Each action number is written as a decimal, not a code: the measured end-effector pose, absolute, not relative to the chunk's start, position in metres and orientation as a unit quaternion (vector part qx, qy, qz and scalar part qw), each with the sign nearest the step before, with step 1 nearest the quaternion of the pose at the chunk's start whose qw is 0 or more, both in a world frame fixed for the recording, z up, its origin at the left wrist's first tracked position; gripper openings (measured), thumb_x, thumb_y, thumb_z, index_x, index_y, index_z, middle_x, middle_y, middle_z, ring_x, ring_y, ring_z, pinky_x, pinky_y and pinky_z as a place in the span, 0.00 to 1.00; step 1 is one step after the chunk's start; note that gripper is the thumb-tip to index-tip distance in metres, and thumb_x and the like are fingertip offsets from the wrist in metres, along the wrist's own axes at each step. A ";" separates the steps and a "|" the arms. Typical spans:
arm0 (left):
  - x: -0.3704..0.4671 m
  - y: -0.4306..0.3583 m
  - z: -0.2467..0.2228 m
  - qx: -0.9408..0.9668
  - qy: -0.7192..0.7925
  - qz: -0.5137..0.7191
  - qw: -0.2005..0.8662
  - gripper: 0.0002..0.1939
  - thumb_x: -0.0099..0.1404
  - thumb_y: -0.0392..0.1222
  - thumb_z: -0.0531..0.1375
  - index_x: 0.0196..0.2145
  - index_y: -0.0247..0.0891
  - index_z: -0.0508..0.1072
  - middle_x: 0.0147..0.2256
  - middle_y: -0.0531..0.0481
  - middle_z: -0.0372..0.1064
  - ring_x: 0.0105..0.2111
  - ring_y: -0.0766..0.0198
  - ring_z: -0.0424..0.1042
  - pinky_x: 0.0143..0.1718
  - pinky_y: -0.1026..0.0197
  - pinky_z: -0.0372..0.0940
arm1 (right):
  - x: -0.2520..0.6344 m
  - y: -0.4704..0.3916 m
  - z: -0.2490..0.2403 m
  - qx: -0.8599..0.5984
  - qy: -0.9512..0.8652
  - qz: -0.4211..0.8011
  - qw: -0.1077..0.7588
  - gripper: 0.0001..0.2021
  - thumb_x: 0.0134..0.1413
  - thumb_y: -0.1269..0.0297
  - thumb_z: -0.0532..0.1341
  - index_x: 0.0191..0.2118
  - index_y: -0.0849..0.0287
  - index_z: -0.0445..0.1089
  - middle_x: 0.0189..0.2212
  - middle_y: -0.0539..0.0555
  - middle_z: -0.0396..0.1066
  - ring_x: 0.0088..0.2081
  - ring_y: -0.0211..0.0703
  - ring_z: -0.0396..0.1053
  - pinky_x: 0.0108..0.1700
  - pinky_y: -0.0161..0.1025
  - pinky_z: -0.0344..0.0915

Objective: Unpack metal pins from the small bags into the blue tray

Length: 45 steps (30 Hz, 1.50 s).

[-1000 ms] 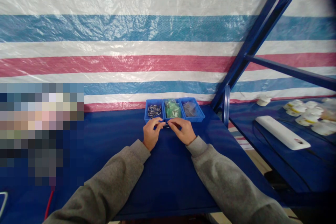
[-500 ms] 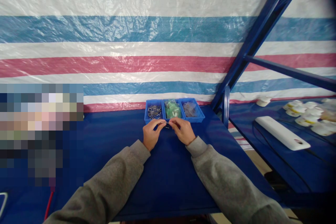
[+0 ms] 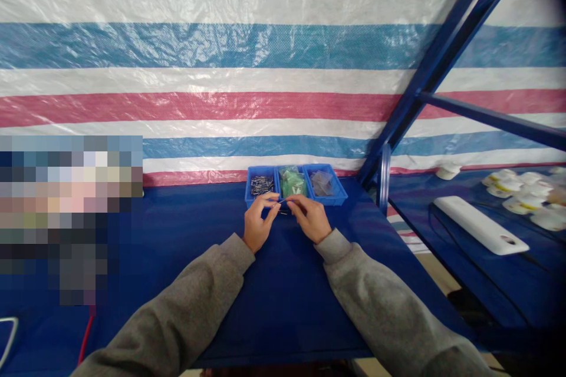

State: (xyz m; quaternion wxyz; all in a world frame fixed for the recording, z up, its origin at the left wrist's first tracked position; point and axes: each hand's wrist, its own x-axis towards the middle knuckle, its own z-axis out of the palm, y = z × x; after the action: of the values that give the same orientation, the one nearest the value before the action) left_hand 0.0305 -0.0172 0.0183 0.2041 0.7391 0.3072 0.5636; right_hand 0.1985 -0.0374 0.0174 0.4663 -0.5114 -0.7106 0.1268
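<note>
Near the back of the table, my left hand [image 3: 259, 222] and my right hand [image 3: 312, 218] meet fingertip to fingertip. Between them is a thin metal pin [image 3: 283, 201], too small to make out well. My right thumb and forefinger pinch one end; the left thumb and forefinger are at the other, a little parted around it. A similar small dark piece [image 3: 283, 212] lies on the table just below. Right behind the hands stand blue bins [image 3: 329, 201]: short metal pins [image 3: 262, 184] at left, green packets [image 3: 292, 184] in the middle, clear plastic bags [image 3: 322, 183] at right.
The blue tabletop [image 3: 283, 306] ends at a gap on the right. Beyond it, a second table holds a long white device [image 3: 480, 225] with a cable and several white round parts [image 3: 526, 191]. A blue metal frame [image 3: 411, 94] slants upward. At left are a blurred-out area and a red cable [image 3: 86, 339].
The pin has tilted between my fingertips, and my left forefinger has lifted a little away from the thumb. The camera view has shifted slightly. Both hands stay in front of the bins.
</note>
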 end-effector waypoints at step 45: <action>0.031 -0.015 0.014 0.750 0.316 0.554 0.175 0.08 0.64 0.42 0.58 0.34 0.38 0.76 0.32 0.49 0.76 0.32 0.64 0.75 0.39 0.62 0.70 | 0.199 -0.039 0.023 -0.488 -0.739 0.100 0.453 0.16 0.62 0.58 0.50 0.30 0.59 0.69 0.24 0.51 0.69 0.27 0.38 0.66 0.31 0.33 0.59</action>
State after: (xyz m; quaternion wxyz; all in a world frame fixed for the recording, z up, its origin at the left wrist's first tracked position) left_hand 0.0306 -0.0154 0.0144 0.1751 0.7499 0.3162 0.5541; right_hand 0.1990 -0.0395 0.0233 0.4534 -0.4881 -0.7391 0.0996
